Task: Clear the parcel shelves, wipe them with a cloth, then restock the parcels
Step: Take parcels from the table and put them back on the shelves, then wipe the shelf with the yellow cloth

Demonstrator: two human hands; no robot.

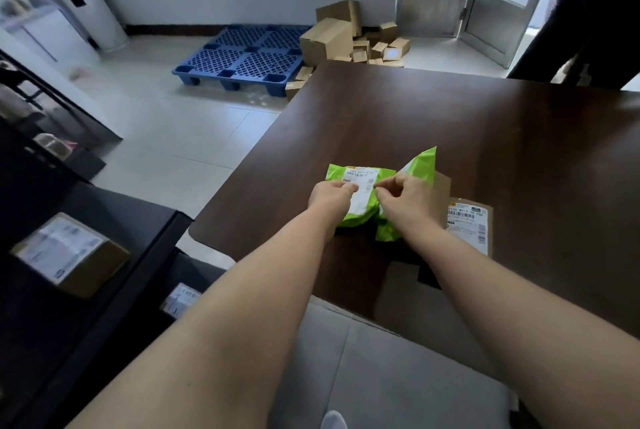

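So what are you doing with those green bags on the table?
A person is handling two green parcel bags on the brown table. The left hand grips the labelled green bag, and the right hand seems to pinch the second green bag beside it. A cardboard box with a label lies just to their right. A boxed parcel sits on the black shelves at the left.

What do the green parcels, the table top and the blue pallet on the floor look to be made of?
The green parcels: thin glossy plastic film, likely poly mailers, creased and crumpled. The table top: dark wood or wood-look laminate, faint grain streaks, soft sheen; cannot tell which. The blue pallet: moulded plastic, uniform colour, grid openings, matte.
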